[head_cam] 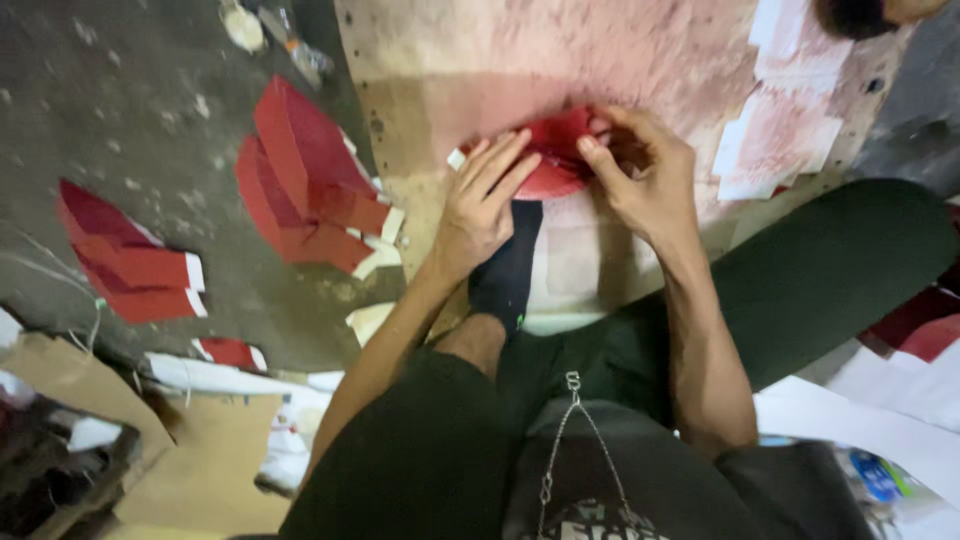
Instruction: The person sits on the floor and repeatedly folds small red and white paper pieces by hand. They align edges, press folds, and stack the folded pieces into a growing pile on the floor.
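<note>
A red curved paper piece (552,155) lies on a pale wooden board (560,60) in front of me. My left hand (483,205) rests flat on its left part, fingers spread and pressing down. My right hand (645,175) pinches its right edge between thumb and fingers. My foot in a black sock (507,270) sits on the board just below the piece.
Folded red-and-white paper shapes lie on the concrete floor: a stack (310,185) left of the board, another (130,260) farther left. White paper sheets (780,120) are on the board's right. Cardboard (200,470) and scraps lie at lower left.
</note>
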